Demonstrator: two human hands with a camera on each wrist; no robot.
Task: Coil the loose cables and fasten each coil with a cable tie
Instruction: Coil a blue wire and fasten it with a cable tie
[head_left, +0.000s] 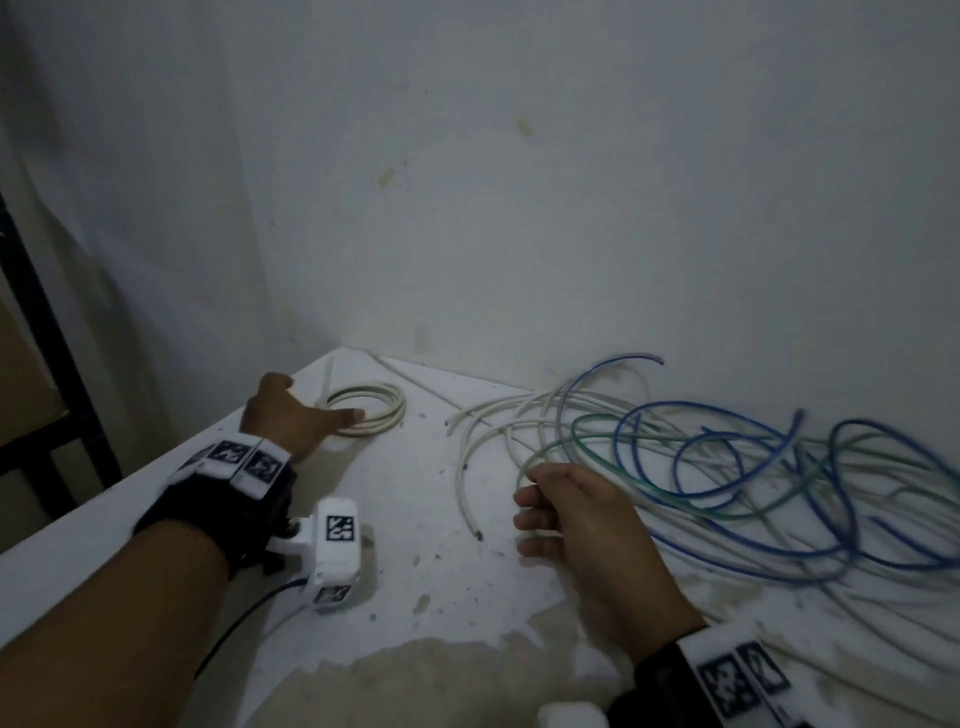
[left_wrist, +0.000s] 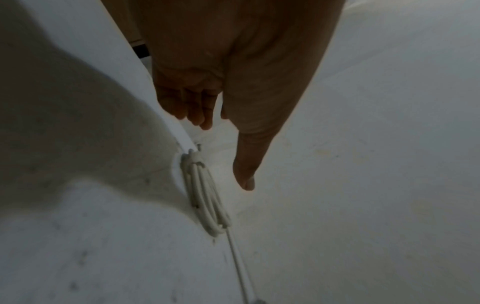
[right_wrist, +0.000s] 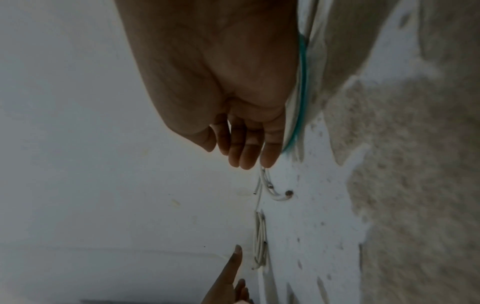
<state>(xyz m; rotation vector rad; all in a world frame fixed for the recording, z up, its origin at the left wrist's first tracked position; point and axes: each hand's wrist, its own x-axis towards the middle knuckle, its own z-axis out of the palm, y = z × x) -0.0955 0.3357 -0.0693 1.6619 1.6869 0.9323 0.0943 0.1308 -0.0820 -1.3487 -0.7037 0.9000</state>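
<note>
A coiled white cable (head_left: 370, 410) lies at the table's far left corner, bound at one end by a white wrap (left_wrist: 193, 160). My left hand (head_left: 311, 415) is beside the coil, fingers straight and thumb stretched toward it; in the left wrist view the left hand (left_wrist: 227, 148) holds nothing and the coil (left_wrist: 205, 197) lies just beyond the thumb. My right hand (head_left: 540, 514) curls its fingers round a loop of loose white cable (head_left: 465, 467) at the edge of a tangle of blue, green and white cables (head_left: 727, 467). A green cable (right_wrist: 302, 86) runs along the right hand (right_wrist: 246, 152).
The white table (head_left: 415, 519) sits in a corner between two walls, with its left edge (head_left: 156, 457) dropping off beside a dark frame (head_left: 47, 322). A thin white line (head_left: 415, 382) runs along the back wall. The front of the tabletop has a worn brownish patch (head_left: 441, 675).
</note>
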